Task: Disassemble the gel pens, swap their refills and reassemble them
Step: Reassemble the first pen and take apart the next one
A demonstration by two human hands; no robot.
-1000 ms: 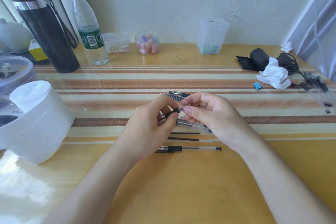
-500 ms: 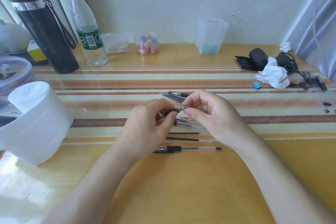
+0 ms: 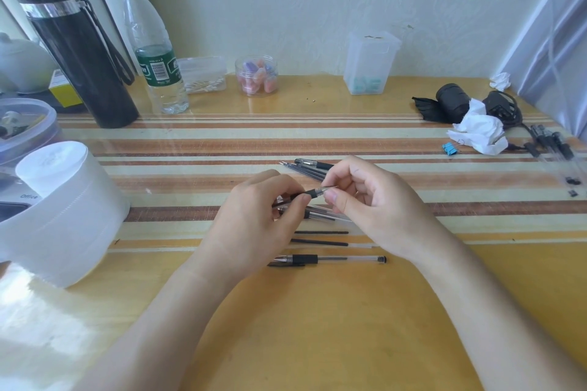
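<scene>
My left hand (image 3: 254, 216) grips a gel pen (image 3: 314, 193) by its black grip and barrel above the table's middle. My right hand (image 3: 371, 200) pinches the pen's clear tip cone between thumb and forefinger. Under the hands lies a clear barrel (image 3: 320, 214). Two loose black refills (image 3: 320, 237) lie nearer me, and a whole gel pen (image 3: 330, 259) lies closest. Behind the hands sit another pen (image 3: 313, 164) and a bundle of thin refills (image 3: 305, 170).
A white roll (image 3: 60, 213) and clear tub (image 3: 22, 127) stand at left. A black flask (image 3: 76, 47), water bottle (image 3: 152, 51) and small jars line the back. Crumpled tissue (image 3: 479, 132), a blue clip (image 3: 449, 148), black items and more pens (image 3: 552, 143) lie at right.
Both hands stay at the same spot on the pen; my right fingers shift slightly on the tip cone, as if twisting it.
</scene>
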